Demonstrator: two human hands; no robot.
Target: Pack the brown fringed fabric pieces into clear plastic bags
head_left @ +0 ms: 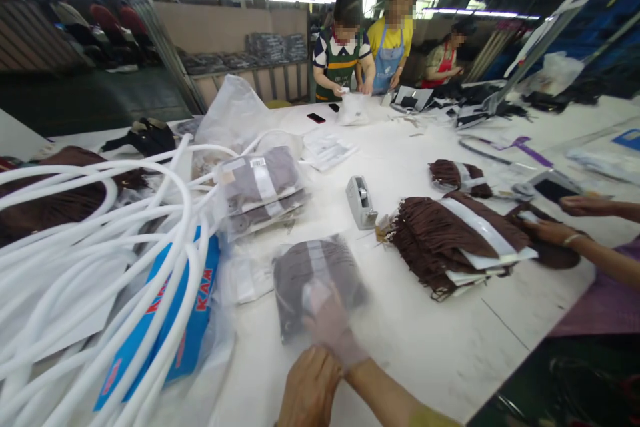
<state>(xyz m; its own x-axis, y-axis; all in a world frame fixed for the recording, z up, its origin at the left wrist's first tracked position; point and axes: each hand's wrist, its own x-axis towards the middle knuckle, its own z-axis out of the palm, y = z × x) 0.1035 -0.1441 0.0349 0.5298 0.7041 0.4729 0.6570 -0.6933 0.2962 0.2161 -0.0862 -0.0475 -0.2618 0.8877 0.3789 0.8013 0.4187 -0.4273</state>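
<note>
A clear plastic bag [320,280] with a folded brown garment inside lies on the white table [430,347] in front of me. My right hand [333,330] reaches across from the lower right. It looks pale and hazy, as if under the bag's film, against the garment's near edge, and its fingers are not distinct. My left hand [309,388] is curled just below it at the bag's near end, seemingly gripping the bag's edge.
White tubing [100,247] and a blue printed bag [193,310] fill the left. Bagged garments [260,190], a tape dispenser [361,201] and a stack of brown fringed garments [450,240] lie beyond. A co-worker's hands [550,230] rest at right. Three people stand at the far end.
</note>
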